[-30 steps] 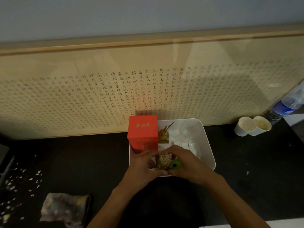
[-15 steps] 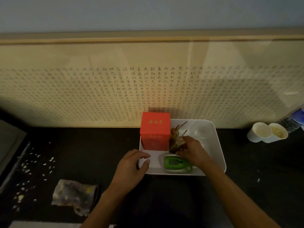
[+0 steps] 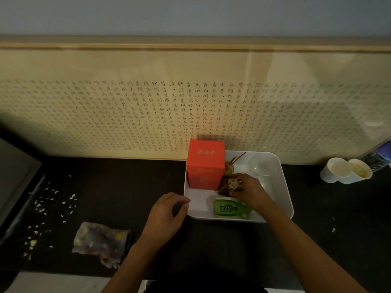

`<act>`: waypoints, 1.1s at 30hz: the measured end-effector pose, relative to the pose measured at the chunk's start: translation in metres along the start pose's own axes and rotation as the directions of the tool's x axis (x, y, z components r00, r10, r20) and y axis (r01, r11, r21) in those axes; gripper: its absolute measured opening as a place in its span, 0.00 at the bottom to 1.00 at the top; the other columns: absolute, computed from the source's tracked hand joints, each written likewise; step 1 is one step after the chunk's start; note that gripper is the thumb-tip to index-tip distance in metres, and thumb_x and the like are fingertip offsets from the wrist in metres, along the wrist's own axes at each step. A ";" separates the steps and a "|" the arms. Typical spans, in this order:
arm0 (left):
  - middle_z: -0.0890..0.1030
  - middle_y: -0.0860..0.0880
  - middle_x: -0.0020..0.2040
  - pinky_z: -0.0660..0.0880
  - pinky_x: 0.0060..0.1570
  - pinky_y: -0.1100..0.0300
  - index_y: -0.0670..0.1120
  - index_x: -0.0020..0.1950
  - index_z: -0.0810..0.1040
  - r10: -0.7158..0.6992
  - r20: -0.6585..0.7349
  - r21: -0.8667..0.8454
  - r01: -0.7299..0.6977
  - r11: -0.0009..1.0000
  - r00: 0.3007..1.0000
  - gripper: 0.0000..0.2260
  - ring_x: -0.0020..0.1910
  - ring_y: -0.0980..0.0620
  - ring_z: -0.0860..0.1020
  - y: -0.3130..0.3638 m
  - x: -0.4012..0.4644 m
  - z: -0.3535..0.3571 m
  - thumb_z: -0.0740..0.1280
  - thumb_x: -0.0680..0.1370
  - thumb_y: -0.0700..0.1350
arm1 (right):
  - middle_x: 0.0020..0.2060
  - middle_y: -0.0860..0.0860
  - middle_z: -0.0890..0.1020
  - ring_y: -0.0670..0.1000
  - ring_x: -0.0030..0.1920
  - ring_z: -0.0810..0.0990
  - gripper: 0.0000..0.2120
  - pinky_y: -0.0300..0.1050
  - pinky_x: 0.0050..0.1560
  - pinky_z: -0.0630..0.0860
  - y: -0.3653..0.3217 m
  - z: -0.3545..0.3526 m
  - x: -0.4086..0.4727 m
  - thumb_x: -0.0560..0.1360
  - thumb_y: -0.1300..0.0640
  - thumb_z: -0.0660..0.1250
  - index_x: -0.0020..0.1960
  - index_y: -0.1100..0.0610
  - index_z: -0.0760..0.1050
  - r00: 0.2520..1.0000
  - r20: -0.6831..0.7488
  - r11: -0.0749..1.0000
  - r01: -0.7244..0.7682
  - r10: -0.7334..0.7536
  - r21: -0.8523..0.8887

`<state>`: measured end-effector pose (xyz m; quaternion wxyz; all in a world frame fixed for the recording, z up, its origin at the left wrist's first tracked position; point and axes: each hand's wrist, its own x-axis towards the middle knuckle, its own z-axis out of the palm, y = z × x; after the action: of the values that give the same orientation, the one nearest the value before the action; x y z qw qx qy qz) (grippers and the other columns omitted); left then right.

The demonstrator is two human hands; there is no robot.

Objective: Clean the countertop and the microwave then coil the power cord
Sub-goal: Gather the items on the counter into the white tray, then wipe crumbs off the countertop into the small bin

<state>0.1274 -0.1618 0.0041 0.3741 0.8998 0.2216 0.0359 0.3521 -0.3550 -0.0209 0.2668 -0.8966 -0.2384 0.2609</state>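
I am tidying clutter into the white tray (image 3: 284, 187) at the counter's (image 3: 127, 187) back edge. My right hand (image 3: 250, 190) is grasping a brown bundle (image 3: 229, 183) beside the red box (image 3: 205, 164), whose gold characters I cannot read; my left hand (image 3: 167, 214), fingers loosely curled and empty, is resting at the tray's left wall. Next, I judge, I should take the rag (image 3: 101, 243) near the front edge to the crumbs (image 3: 42, 214) at the left. No microwave or cord showing.

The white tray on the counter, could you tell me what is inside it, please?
Inside the white tray: a red box, skewers, a clear cup, a green item. The right hand covers part of a stringy bundle.
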 end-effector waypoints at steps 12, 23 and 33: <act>0.79 0.59 0.54 0.73 0.58 0.65 0.55 0.59 0.82 0.008 -0.072 -0.037 -0.010 0.999 0.997 0.08 0.56 0.61 0.77 -0.019 -0.014 -0.005 0.69 0.81 0.47 | 0.45 0.42 0.78 0.41 0.45 0.78 0.05 0.36 0.45 0.76 -0.030 0.011 -0.095 0.78 0.50 0.68 0.52 0.46 0.74 0.981 -0.171 0.996 0.089 -0.091 -0.023; 0.79 0.58 0.54 0.74 0.57 0.67 0.54 0.59 0.82 -0.196 -0.183 -0.017 0.196 0.980 0.963 0.08 0.55 0.62 0.77 -0.067 -0.100 -0.042 0.68 0.80 0.48 | 0.57 0.43 0.70 0.41 0.54 0.73 0.13 0.40 0.56 0.75 -0.147 0.118 -0.093 0.79 0.45 0.63 0.61 0.46 0.72 0.774 0.167 0.779 0.625 -0.611 -0.046; 0.75 0.63 0.55 0.73 0.52 0.68 0.62 0.60 0.75 -0.415 -0.267 -0.093 0.405 0.910 0.870 0.13 0.53 0.63 0.75 -0.161 -0.187 -0.100 0.68 0.81 0.45 | 0.74 0.58 0.59 0.57 0.70 0.65 0.35 0.54 0.69 0.68 -0.249 0.271 -0.090 0.78 0.40 0.64 0.78 0.45 0.50 0.664 0.340 0.616 0.746 -0.666 -0.252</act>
<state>-0.1238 -0.0755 -0.0161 0.3531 0.8115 0.4574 0.0869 0.0517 -0.1251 -0.0358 0.1470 -0.7283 -0.6450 0.1785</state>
